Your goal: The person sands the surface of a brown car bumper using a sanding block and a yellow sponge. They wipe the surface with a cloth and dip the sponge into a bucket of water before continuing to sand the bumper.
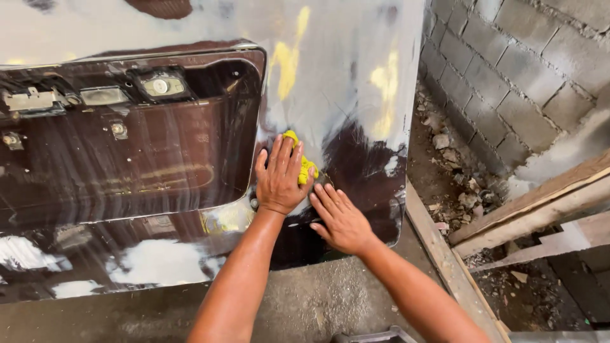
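My left hand presses a small yellow pad flat against a large dark maroon vehicle panel. The pad shows above and to the right of my fingers; the rest is hidden under the palm. My right hand lies just below and to the right of it, fingers spread flat on the panel and holding nothing. The panel is rubbed down to dull grey-white around my hands and carries yellow filler patches above them.
A recessed section with metal fittings takes up the panel's left half. A grey block wall stands at the right, with rubble at its foot. Wooden planks lean at the lower right. Below the panel lies a concrete floor.
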